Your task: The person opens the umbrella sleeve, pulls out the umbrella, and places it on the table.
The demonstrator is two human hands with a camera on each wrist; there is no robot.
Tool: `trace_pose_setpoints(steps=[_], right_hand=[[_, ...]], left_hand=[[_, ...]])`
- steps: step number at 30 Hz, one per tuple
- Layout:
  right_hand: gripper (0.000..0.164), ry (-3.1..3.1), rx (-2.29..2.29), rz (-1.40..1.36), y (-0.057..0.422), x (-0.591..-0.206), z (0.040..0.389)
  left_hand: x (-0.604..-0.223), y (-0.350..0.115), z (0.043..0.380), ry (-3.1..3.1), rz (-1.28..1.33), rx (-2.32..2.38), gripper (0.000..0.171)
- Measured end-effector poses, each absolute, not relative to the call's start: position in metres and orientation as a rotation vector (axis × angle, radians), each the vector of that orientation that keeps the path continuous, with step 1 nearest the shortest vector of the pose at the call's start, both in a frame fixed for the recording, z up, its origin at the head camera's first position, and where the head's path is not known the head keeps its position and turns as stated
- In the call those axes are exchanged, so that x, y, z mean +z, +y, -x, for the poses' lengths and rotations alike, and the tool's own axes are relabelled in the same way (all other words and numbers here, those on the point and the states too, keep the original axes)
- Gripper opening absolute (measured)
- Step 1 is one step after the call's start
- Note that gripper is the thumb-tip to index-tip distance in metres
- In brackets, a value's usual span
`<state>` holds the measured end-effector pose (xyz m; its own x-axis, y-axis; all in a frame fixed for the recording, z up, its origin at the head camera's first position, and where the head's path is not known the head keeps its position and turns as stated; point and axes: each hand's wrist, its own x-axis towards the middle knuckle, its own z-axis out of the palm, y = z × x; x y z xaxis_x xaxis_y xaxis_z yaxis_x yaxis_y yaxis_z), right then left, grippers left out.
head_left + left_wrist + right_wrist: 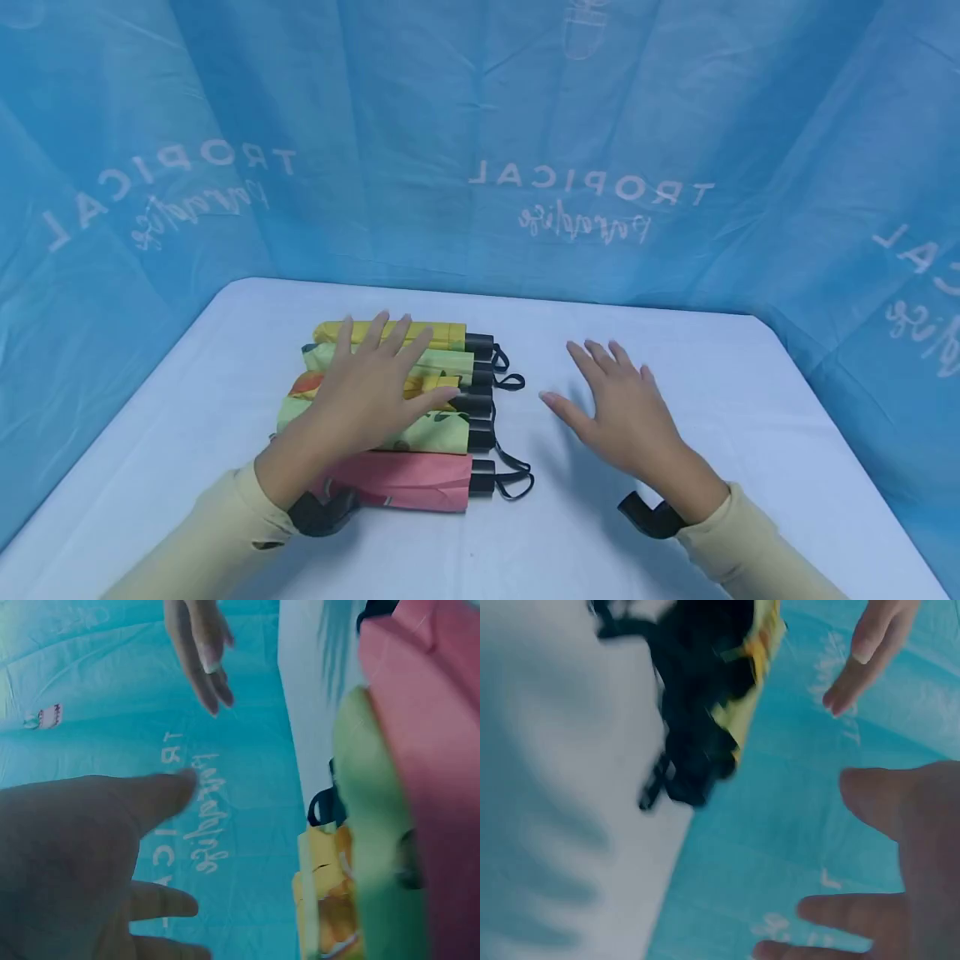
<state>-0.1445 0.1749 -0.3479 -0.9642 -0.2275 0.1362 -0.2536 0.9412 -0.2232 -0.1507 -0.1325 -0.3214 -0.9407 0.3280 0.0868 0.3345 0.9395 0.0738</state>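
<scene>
Sleeved left hand and right hand spread above white table, blue curtain behind.

On the blue curtain, mirror-reversed white lettering reads "TROPICAL" in capitals above "Paradise" in script, 3 times across the head view, the rightmost copy cut off, and again, partly covered, in the left wrist view.

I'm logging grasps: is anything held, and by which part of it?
Nothing is held. The left grip hovers empty above the umbrellas; the right grip, also empty, hovers above the table.
</scene>
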Motion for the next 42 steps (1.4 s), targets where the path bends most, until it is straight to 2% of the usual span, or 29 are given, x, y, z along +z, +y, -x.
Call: trace_pose_setpoints(steps=[7, 10, 14, 17, 20, 30, 35, 42], right_hand=[[0.073, -2.96, 0.692, -0.403, 0.148, -0.376, 0.116], [0.062, -2.921, 0.841, -0.452, 0.139, -0.386, 0.107], [0.049, -2.827, 1.139, -0.619, 0.133, -0.401, 0.1], [0.047, -2.768, 1.368, -0.73, 0.132, -0.411, 0.098], [0.045, -2.749, 1.548, -0.745, 0.131, -0.418, 0.098], [0.038, -2.717, 1.965, -0.666, 0.128, -0.436, 0.103], [0.039, -2.748, 1.952, -0.67, 0.128, -0.439, 0.105], [0.038, -2.742, 1.798, -0.829, 0.13, -0.445, 0.111]], left_hand=[[-0.336, -0.146, 0.122, -3.011, 0.503, -0.208, 0.082], [-0.344, -0.155, 0.109, -2.988, 0.503, -0.29, 0.078], [-0.357, -0.173, 0.093, -2.899, 0.525, -0.533, 0.058], [-0.365, -0.19, 0.085, -2.819, 0.543, -0.746, 0.042], [-0.373, -0.21, 0.081, -2.749, 0.588, -0.9, 0.035], [-0.398, -0.268, 0.084, -2.665, 0.572, -1.289, 0.027], [-0.408, -0.29, 0.089, -2.67, 0.515, -1.36, 0.029], [-0.411, -0.297, 0.092, -2.858, 0.508, -1.301, 0.029]])
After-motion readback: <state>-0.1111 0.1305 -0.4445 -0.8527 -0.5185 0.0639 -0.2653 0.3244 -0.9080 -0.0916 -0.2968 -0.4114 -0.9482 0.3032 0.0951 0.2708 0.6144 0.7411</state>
